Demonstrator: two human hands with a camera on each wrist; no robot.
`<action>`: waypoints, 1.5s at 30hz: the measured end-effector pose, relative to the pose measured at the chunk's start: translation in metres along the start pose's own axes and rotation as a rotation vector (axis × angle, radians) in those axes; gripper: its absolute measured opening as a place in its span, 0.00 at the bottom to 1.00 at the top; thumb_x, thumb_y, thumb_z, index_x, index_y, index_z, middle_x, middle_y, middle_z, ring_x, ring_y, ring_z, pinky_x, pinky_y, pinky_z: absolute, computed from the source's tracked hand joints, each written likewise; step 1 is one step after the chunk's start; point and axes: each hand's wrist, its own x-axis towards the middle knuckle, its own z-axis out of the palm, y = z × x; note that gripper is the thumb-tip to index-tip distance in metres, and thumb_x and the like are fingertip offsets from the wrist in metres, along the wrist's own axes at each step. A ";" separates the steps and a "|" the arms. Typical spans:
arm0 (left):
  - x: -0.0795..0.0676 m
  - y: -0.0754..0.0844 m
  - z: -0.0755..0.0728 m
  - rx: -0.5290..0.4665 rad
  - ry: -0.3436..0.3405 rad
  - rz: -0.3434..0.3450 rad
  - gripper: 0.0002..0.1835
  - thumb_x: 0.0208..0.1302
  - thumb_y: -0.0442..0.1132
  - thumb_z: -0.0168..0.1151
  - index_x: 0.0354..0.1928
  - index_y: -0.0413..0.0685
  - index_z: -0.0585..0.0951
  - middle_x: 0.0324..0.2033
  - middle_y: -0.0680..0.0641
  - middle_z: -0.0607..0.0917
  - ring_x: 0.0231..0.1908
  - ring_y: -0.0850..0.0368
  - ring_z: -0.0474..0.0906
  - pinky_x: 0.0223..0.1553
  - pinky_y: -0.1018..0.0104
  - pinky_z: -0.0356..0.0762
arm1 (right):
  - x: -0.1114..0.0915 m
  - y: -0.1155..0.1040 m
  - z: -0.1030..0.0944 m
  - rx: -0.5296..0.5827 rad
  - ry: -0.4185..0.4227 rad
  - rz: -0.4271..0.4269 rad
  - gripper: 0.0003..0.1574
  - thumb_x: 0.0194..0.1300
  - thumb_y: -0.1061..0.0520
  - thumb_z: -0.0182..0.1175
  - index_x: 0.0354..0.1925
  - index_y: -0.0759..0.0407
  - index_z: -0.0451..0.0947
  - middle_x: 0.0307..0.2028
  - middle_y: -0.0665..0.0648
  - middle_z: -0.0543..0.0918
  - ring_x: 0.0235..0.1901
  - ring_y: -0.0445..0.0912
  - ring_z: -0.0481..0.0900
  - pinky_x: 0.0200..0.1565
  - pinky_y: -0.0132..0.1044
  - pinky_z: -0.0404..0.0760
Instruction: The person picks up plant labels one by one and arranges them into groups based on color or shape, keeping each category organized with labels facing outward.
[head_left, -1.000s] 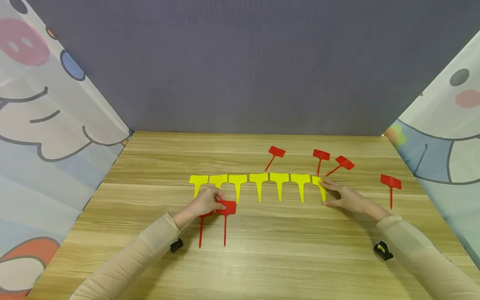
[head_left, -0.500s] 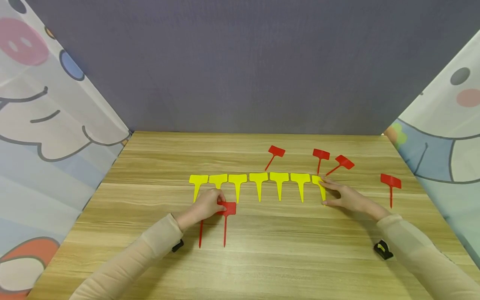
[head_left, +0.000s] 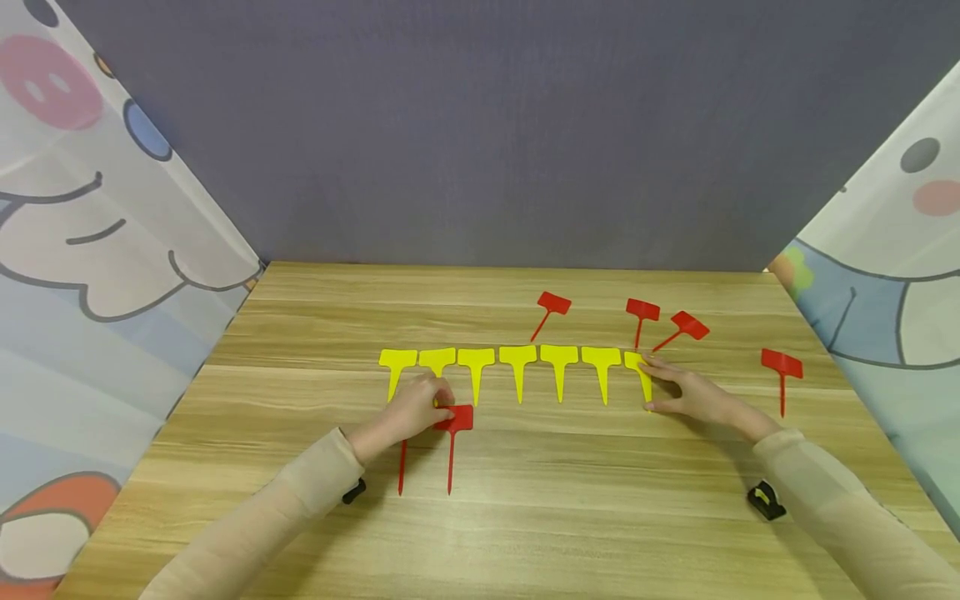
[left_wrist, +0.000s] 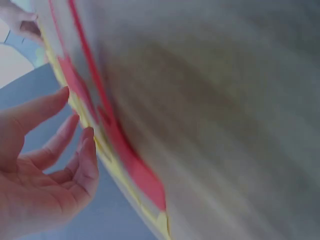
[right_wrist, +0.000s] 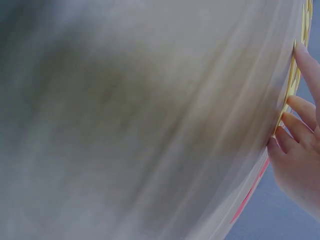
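Several yellow T-shaped plant labels (head_left: 558, 355) lie in a row across the table in the head view, stems toward me. Just in front of the row's left end, my left hand (head_left: 411, 408) has its thumb at the left edge of a red plant label (head_left: 460, 418). Its thumb and fingertips stand apart in the left wrist view. A second red plant label (head_left: 402, 471) lies partly hidden beneath that hand. At the row's right end, my right hand (head_left: 693, 396) rests fingertips and thumb on the last yellow label (head_left: 634, 360), fingers fairly straight.
Behind the row lie three red labels (head_left: 642, 310), and another red label (head_left: 782, 363) is to the right. A dark panel (head_left: 480, 167) rises at the table's back edge. Printed cloths (head_left: 915, 317) flank both sides. Black wrist gear (head_left: 766, 501) shows by the right sleeve.
My left hand and the red label at its thumb have shifted very slightly toward me. The right hand and the yellow row look unchanged.
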 end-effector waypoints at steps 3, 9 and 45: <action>-0.004 -0.003 -0.008 -0.023 0.005 0.075 0.08 0.46 0.35 0.68 0.29 0.42 0.80 0.25 0.49 0.75 0.30 0.55 0.71 0.31 0.70 0.70 | -0.001 0.000 0.000 -0.001 0.002 -0.001 0.46 0.51 0.49 0.64 0.60 0.73 0.58 0.62 0.73 0.52 0.59 0.69 0.51 0.54 0.61 0.57; -0.014 -0.009 -0.023 -0.048 -0.026 0.170 0.11 0.48 0.35 0.66 0.34 0.39 0.79 0.31 0.47 0.75 0.34 0.52 0.73 0.36 0.66 0.74 | -0.001 0.001 0.000 0.002 0.001 0.005 0.46 0.51 0.49 0.63 0.60 0.73 0.59 0.63 0.72 0.52 0.60 0.69 0.50 0.54 0.62 0.55; -0.072 -0.030 -0.029 0.116 -0.051 0.205 0.23 0.46 0.38 0.68 0.46 0.36 0.76 0.47 0.39 0.76 0.47 0.44 0.72 0.46 0.51 0.72 | 0.000 0.002 0.001 0.003 -0.002 0.012 0.46 0.51 0.48 0.63 0.60 0.73 0.58 0.63 0.73 0.52 0.59 0.69 0.50 0.54 0.62 0.55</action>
